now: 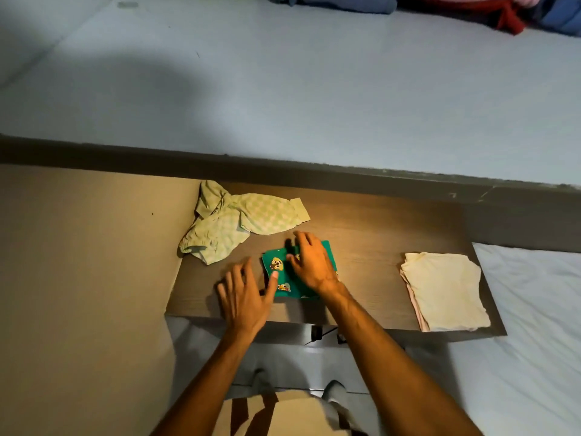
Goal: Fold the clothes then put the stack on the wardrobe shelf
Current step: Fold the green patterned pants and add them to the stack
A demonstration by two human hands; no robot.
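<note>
Nearest to us, our two bare forearms reach forward over the edge of the dark wood bench [371,234]. Our right hand [309,262] lies flat with fingers spread, pressing down on a small green garment [276,267] with cartoon prints, folded near the front middle of the bench. Our left hand [243,298] is open too, fingers splayed beside the garment's left edge, its thumb touching the cloth; it seems to grip nothing, though the dim light makes that hard to judge. Behind the green piece lies a crumpled pale green checked garment [239,223], unfolded. Well to the right sits a folded cream stack [445,291]. More coloured clothes [471,9] lie heaped far beyond.
</note>
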